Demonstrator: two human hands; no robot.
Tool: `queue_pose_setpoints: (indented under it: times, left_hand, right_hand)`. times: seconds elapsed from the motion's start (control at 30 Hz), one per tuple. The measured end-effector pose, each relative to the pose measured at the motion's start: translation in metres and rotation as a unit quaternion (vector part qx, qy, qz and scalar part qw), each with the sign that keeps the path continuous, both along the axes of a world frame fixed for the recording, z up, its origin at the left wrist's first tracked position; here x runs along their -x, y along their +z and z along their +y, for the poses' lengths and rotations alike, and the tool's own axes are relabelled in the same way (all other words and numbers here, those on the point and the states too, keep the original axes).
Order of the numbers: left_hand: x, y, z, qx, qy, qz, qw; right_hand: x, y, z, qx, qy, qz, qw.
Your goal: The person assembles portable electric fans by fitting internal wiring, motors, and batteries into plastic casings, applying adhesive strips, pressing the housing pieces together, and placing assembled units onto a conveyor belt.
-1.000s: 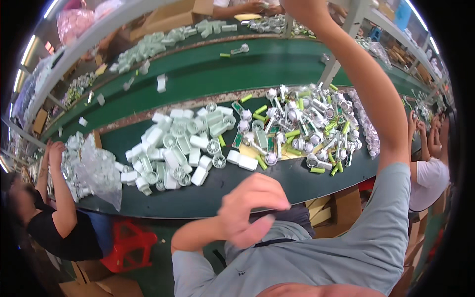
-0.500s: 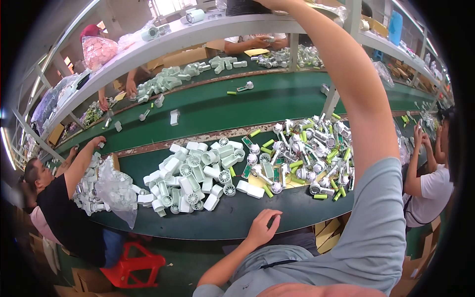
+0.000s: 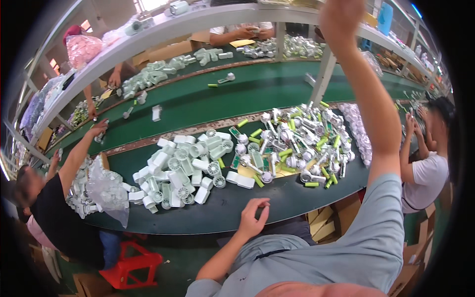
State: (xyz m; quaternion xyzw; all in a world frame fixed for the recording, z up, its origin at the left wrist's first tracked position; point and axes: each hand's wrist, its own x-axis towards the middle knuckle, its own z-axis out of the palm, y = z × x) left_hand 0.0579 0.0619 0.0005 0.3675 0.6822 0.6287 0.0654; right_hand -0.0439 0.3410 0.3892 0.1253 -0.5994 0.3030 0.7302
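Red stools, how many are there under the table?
1. The red stool stands on the floor at lower left, below the green table, beside a seated person. Others may be hidden behind people.

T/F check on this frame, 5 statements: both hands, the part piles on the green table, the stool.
1. The right hand is raised up at the overhead shelf. True.
2. The left hand grips a white housing from the pile. False: it hovers at the near edge of the green table, fingers curled, with nothing seen in it.
3. The pile of white housings lies to the left of the mixed pile with yellow-green pieces. True.
4. The red stool stands on the table. False: it stands on the floor, below the table's near edge.
5. No one else is at the table. False: a person in a black shirt reaches over it at the left.
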Motion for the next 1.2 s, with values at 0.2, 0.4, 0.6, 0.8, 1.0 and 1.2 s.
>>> queue_pose_setpoints:
  times: [0.2, 0.4, 0.6, 0.8, 1.0, 1.2]
  left_hand:
    - [-0.006, 0.057, -0.015, -0.069, 0.02, 0.313, 0.947]
    - [-0.037, 0.096, -0.04, -0.091, 0.021, 0.562, 0.822]
    - [0.009, 0.043, 0.009, 0.255, -0.006, 0.255, 0.933]
    - [0.027, 0.017, 0.028, 0.276, -0.022, 0.244, 0.93]
    - [0.037, 0.01, 0.037, 0.249, -0.012, 0.232, 0.94]
    - [0.036, 0.012, 0.034, 0.171, -0.019, 0.142, 0.975]
  right_hand:
    - [-0.115, -0.183, -0.004, -0.099, 0.143, -0.235, 0.956]
    - [-0.215, -0.334, -0.05, 0.018, 0.262, -0.304, 0.916]
    - [-0.224, -0.366, -0.041, -0.184, 0.211, -0.528, 0.802]
    - [-0.214, -0.349, -0.032, -0.28, 0.134, -0.575, 0.757]
    - [-0.21, -0.334, -0.072, -0.171, 0.022, -0.638, 0.751]
    - [-0.176, -0.361, -0.109, -0.014, 0.168, -0.606, 0.778]
